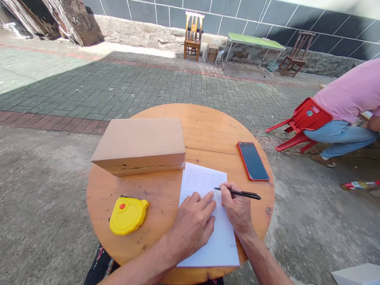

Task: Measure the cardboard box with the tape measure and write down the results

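My right hand [238,206] grips a black pen [246,194], its tip close to the writing on a white sheet of paper [219,241]. Rows of small handwritten marks fill the upper part of the sheet; I cannot read them. My left hand [194,219] lies on the paper with its fingers stretched out, next to the pen tip. A closed cardboard box [145,138] sits beyond the paper to the left. Nearer to me on the left is a yellow tape measure [127,215] with a red button. A phone [253,161] in a red case lies to the right.
Everything rests on a round wooden table [208,122]. At right, a person in a pink shirt [350,91] sits on a red plastic chair [308,114], near a bottle [360,185] on the ground. A green folding table [255,39] and a wooden chair [193,37] stand by the wall.
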A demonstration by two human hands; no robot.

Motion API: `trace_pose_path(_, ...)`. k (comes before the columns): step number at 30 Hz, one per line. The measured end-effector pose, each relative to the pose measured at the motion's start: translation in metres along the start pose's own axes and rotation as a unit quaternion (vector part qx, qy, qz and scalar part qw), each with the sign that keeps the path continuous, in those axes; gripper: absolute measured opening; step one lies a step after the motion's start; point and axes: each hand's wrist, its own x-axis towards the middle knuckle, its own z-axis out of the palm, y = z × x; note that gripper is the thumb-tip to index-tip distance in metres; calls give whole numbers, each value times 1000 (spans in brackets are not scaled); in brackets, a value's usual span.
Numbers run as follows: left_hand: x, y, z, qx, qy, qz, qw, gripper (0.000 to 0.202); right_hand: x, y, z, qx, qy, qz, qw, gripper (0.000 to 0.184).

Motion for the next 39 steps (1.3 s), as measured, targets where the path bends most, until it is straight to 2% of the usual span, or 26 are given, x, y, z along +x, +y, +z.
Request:
trace_pose_path(7, 0, 0, 1, 2, 6, 2, 1000, 25, -2, -2, -3, 21, -3, 14, 1000, 21)
trace_pose_path(11, -1, -1, 2, 4, 5, 1, 1000, 26, -3, -2, -5, 73, 45, 27, 996, 21)
trace_pose_path(15, -1, 0, 1, 1, 1, 2, 1000, 27, 0, 1, -4, 63, 65, -8, 996, 20)
trace_pose_path(19, 0, 0, 0, 5, 7, 7, 1000, 22, 6, 7, 1, 21, 86, -39, 995, 29)
trace_pose_path(27, -3, 1, 2, 12, 50, 17, 999, 23, 16, 26, 0, -97, 65, -153, 981, 45)
trace_pose_path(30, -5, 4, 1, 32, 57, 22, 998, 21, 16, 25, -1, -140, 40, -154, 977, 49)
trace_pose_path(34, -7, 14, -3, 71, 26, 8, 997, 22, 15, 18, -1, -212, 13, -132, 968, 51)
trace_pose_path(39, -9, 25, -11, 88, -7, -7, 996, 25, 19, 3, -16, -255, -48, -172, 950, 45)
